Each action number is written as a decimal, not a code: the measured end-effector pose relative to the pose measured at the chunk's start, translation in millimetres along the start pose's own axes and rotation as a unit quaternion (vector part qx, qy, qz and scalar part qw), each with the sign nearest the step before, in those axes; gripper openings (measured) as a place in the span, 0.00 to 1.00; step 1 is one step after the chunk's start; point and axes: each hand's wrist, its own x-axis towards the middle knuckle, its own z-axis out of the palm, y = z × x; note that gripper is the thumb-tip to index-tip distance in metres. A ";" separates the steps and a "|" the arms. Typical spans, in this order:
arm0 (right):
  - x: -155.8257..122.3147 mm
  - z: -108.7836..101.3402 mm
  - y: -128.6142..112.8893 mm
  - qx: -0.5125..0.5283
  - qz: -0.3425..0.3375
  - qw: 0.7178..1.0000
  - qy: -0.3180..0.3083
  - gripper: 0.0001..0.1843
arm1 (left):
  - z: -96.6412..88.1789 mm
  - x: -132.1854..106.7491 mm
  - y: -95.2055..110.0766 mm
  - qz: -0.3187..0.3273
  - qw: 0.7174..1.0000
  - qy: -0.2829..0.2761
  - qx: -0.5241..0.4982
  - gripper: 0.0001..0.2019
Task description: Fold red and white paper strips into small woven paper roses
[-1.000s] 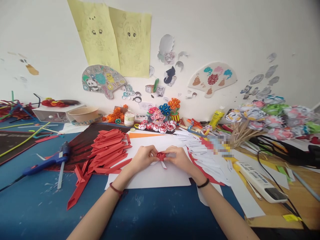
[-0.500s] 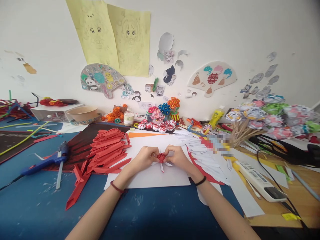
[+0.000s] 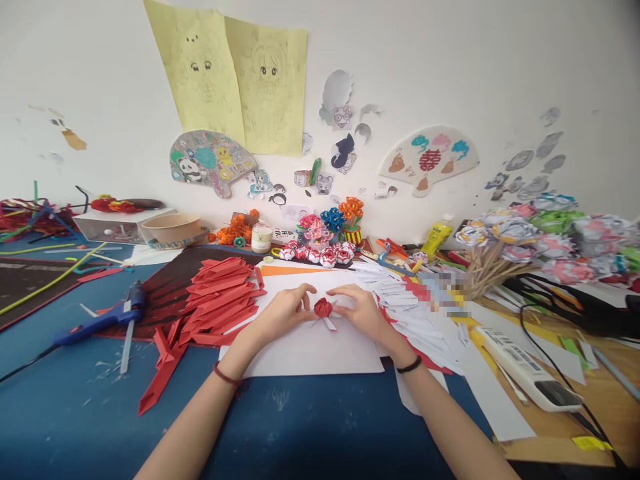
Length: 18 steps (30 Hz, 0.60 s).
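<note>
Near field: bracelet on each wrist, forearms over the blue bench [image 3: 300,427]. My left hand [image 3: 280,315] and right hand [image 3: 361,313] meet over a white sheet [image 3: 310,350]. Between them sits the red paper bud [image 3: 323,307], low on the sheet, with a white strip [image 3: 329,325] poking out beneath it toward me. Fingers of both hands are drawn in narrow, tips pressing the bud from either side; the left forefinger arches above it.

Judgement on the step: the bud looks like a tight coil, so it wants even pressure from both sides, light enough not to crush the folds. The white strip should lie free, not pinned under a thumb. Resting the heels of the hands on the sheet should steady the pinch.

Mid field: left of the sheet, a heap of red folded strips [image 3: 220,293]; further left a blue glue gun [image 3: 100,320] with paper scraps about it. Right of the sheet, a fan of white folded strips [image 3: 410,307], then a white remote [image 3: 527,370] and a black cable.

Far field: a row of small red-and-white paper flowers [image 3: 315,255], a paper bowl [image 3: 173,229], a yellow bottle [image 3: 437,235], and paper roses on sticks [image 3: 525,240] at far right. White wall behind — two yellow drawings [image 3: 235,73], fan-shaped cut-outs [image 3: 430,157], stickers.
</note>
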 end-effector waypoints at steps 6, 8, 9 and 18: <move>-10.3 -4.3 -23.6 -0.149 -0.039 0.988 -0.015 0.17 | -6.8 -11.3 2.2 0.027 0.996 -0.059 0.055 0.14; -12.9 -1.2 -28.1 -0.197 -0.090 0.974 -0.067 0.15 | -0.4 -11.4 -1.1 0.030 0.994 -0.072 0.080 0.14; -13.5 0.3 -28.7 -0.214 -0.107 0.967 -0.081 0.13 | 3.3 -11.0 -2.8 0.027 0.993 -0.069 0.088 0.13; -14.7 7.3 -15.7 -0.298 -0.121 0.944 -0.071 0.07 | 22.5 -7.3 -5.5 0.089 0.981 -0.003 0.170 0.06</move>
